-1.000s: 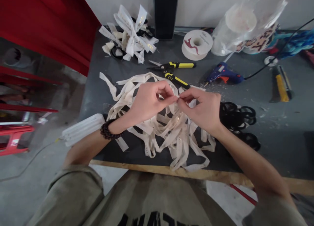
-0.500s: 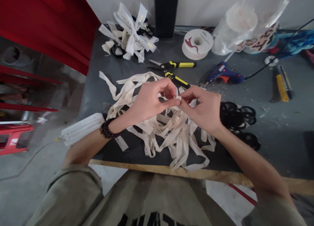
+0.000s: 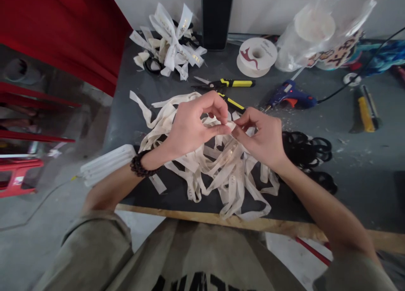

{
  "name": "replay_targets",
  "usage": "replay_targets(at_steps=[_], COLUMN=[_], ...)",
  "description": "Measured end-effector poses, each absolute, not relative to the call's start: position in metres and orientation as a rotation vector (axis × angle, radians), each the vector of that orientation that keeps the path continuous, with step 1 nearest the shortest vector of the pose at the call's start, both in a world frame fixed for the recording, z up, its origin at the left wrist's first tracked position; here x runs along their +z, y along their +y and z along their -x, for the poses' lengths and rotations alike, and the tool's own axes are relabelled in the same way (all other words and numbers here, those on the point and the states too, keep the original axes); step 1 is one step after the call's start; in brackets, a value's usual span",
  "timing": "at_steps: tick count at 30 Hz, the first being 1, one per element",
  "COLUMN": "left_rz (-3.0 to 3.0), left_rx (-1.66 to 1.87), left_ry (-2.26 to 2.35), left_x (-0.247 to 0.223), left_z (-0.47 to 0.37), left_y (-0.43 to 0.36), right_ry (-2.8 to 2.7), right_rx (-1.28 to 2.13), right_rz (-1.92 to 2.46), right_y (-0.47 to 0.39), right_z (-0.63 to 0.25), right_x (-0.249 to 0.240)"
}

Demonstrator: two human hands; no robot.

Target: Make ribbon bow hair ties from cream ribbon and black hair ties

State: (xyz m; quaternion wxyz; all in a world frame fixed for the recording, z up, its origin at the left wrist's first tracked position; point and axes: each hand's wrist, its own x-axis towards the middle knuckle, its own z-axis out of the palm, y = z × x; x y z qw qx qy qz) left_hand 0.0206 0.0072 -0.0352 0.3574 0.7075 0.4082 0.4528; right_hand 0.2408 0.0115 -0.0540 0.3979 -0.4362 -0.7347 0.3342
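The left hand [image 3: 192, 124], wrist angled inward and fingers arched, and the right hand [image 3: 267, 137], fingers curled, each pinch a small white ribbon piece [image 3: 232, 125] between thumb and fingertips, above the heaped ribbons [image 3: 218, 166], whose faint print is illegible. Beyond the grip, a spool [image 3: 255, 66] bears a maroon emblem and unreadable script; nearer the body, the shirt [image 3: 196, 244] shows dark, cut-off lettering.

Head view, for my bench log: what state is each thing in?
Left hand, fingertips on white piece
Right hand, pinching it
Ribbons, loose, tangled
Snips, open
Glue gun, on its side, red light lit
Spool, lying flat
Cutter, lying flat
Black bands, loosely heaped
Bow, splayed
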Motion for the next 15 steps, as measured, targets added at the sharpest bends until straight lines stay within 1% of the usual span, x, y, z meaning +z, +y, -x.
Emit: replay_targets(at_steps=[5, 9, 15], left_rz=[-1.812, -1.714, -1.809], left_rx=[1.048, 0.944, 1.008], left_ry=[1.102, 1.107, 1.108], left_x=[-0.0358, -0.0377, -0.0342], left_z=[-0.0184, -0.0149, -0.0184], left_y=[0.0086, 0.0116, 0.0052], right_ry=[-1.769, -1.791, -1.887], right_rx=[0.816, 0.754, 0.781], right_rz=[1.027, 1.069, 1.071], right_y=[0.0068, 0.0061, 0.0103], right_z=[-0.2376, -0.2358, -0.2389], right_x=[-0.0521, -0.0492, -0.0515])
